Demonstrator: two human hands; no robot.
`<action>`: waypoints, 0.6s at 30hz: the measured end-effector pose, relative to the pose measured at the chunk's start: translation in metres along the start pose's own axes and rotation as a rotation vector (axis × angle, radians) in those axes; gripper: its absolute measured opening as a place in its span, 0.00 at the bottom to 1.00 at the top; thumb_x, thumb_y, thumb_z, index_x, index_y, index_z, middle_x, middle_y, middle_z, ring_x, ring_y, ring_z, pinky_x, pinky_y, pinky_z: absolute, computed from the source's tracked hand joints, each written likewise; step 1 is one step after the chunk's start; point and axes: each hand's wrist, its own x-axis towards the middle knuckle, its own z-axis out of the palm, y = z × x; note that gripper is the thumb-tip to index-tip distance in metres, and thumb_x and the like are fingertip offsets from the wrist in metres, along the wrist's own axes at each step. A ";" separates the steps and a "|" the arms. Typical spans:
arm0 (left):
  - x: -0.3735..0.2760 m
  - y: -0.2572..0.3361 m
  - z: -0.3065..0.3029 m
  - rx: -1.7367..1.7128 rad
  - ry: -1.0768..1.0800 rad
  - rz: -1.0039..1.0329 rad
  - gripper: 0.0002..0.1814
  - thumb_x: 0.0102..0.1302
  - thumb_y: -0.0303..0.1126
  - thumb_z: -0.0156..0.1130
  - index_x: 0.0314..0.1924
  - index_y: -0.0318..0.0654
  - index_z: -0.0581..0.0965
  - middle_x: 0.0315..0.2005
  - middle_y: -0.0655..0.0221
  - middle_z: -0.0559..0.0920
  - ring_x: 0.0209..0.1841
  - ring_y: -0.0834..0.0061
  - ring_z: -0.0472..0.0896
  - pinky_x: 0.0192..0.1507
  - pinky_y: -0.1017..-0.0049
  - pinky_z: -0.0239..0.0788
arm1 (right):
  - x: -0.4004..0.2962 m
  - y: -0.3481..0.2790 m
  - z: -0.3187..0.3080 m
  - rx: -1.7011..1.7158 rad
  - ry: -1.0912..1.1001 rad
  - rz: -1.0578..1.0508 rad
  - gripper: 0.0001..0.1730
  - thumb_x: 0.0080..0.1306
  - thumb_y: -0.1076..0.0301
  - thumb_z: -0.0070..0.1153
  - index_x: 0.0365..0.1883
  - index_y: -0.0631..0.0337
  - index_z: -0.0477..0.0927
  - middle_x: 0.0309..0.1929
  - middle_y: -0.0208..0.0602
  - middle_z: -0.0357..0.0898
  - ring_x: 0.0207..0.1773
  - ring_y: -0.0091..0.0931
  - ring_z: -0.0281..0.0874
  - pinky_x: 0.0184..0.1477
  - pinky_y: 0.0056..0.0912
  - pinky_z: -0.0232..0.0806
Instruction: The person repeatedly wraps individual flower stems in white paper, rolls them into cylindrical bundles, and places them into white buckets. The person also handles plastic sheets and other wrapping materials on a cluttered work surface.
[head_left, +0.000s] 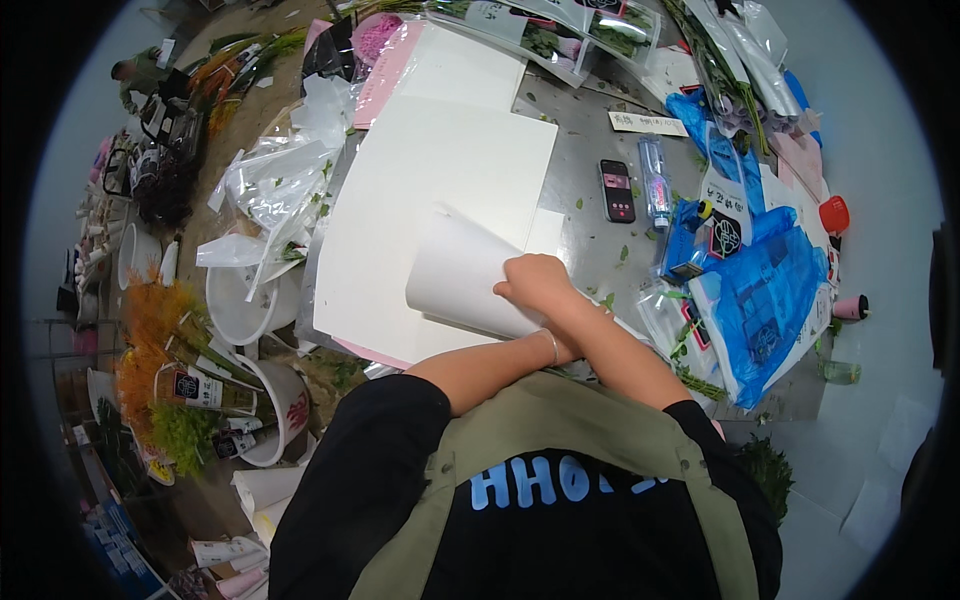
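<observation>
My right hand (534, 282) grips the edge of a white paper sheet (461, 274), its fingers curled and thumb along the paper. The sheet is bent over into a loose roll. It rests on a stack of large white paper sheets (442, 165) on the metal table (581, 180). My left forearm, with a thin bracelet at the wrist, crosses beneath the right one. Only a bit of my left hand (567, 346) shows there; its fingers are hidden behind the right forearm.
Right of the paper lie a phone (616, 191), a plastic bottle (655, 180) and blue plastic packaging (765, 307). Wrapped flowers (555, 34) line the far edge. White buckets (251, 300) and crumpled clear film (281, 176) are at the left. Another person (146, 79) is far left.
</observation>
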 end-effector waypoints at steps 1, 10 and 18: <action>0.001 -0.004 -0.004 -0.001 -0.050 0.046 0.29 0.73 0.43 0.44 0.70 0.41 0.62 0.70 0.57 0.63 0.70 0.54 0.63 0.71 0.55 0.51 | 0.004 0.000 0.001 -0.107 -0.012 0.085 0.25 0.60 0.44 0.60 0.30 0.62 0.85 0.29 0.44 0.84 0.36 0.39 0.84 0.38 0.43 0.74; -0.108 -0.055 -0.038 0.473 0.423 -0.051 0.44 0.53 0.47 0.70 0.71 0.59 0.64 0.71 0.77 0.65 0.72 0.72 0.61 0.72 0.53 0.45 | -0.036 0.123 0.023 0.186 -0.061 0.365 0.37 0.52 0.39 0.66 0.45 0.66 0.81 0.40 0.50 0.82 0.47 0.44 0.81 0.51 0.42 0.72; -0.174 -0.080 -0.040 0.475 0.583 -0.554 0.50 0.50 0.55 0.72 0.72 0.59 0.62 0.72 0.76 0.61 0.74 0.62 0.54 0.67 0.36 0.43 | -0.117 0.094 0.065 0.023 0.173 0.139 0.61 0.41 0.52 0.73 0.72 0.57 0.57 0.65 0.49 0.67 0.66 0.44 0.67 0.64 0.48 0.64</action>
